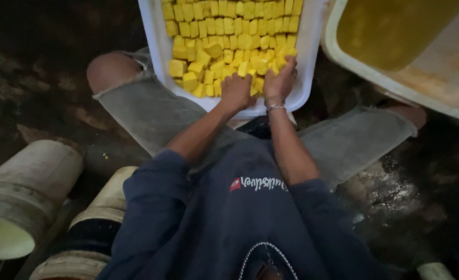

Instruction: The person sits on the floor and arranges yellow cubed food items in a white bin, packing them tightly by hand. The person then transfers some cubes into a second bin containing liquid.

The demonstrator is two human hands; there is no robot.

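1. Yellow cubes [229, 31] fill a white tray [154, 46] that rests in front of the person's knees. At the far end they sit in neat packed rows; at the near end they lie in a loose, tumbled heap.

2. The left hand [235, 91] rests palm down on the near heap, fingers curled into the cubes. I cannot tell whether it has closed around any of them or only presses on top.

3. The right hand [281, 78], with bracelets [274, 103] at the wrist, lies just beside the left, its fingertips dug into the cubes at the heap's right edge. It looks to be cupping a few, though the grasp itself is hidden.

4. To handle this well, I judge the cubes soft enough to crumble, so a light, flat-fingered touch suits them better than a pinch.

5. Working both hands from the loose heap toward the ordered rows would keep the packed rows undisturbed.

6. The heap sits close to the tray's near rim, so pushing away from the body, not sideways, lowers the chance of cubes spilling over.

7. A larger pale tub [437, 78] with yellowish contents stands just to the right of the tray; pale buckets [27, 192] lie on their sides on the dark, wet floor [48, 103] to the left.
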